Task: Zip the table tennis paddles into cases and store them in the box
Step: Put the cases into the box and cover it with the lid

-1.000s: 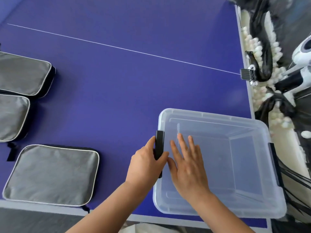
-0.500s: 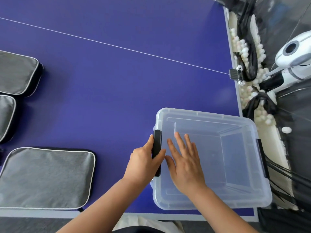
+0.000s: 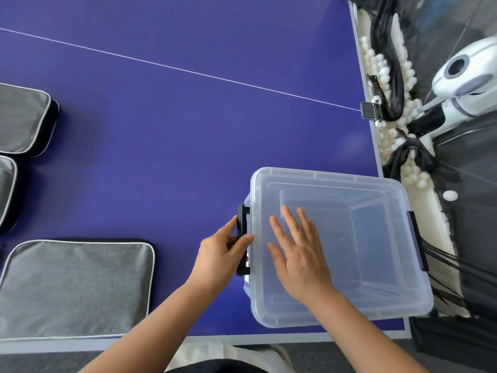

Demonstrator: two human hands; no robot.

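Note:
A clear plastic box (image 3: 376, 184) with its lid on stands at the near right corner of the blue table. My left hand (image 3: 217, 257) grips the black latch (image 3: 243, 219) on the box's left side. My right hand (image 3: 298, 254) lies flat on the lid, fingers spread. Three grey paddle cases lie at the left: a large one (image 3: 78, 286) near the front edge, one (image 3: 8, 189) above it cut by the frame edge, and one (image 3: 24, 117) farther back. A second black latch (image 3: 416, 238) sits on the box's right side. No paddles are visible.
The blue table tennis table (image 3: 188, 130) has a white centre line. Past its right edge are many white balls (image 3: 387, 74), black netting and a white ball machine (image 3: 462, 76). A net clamp (image 3: 369, 110) sits on the right edge.
The latch under my left hand has swung outward from the box wall. My right hand stays flat on the lid. The view has shifted slightly.

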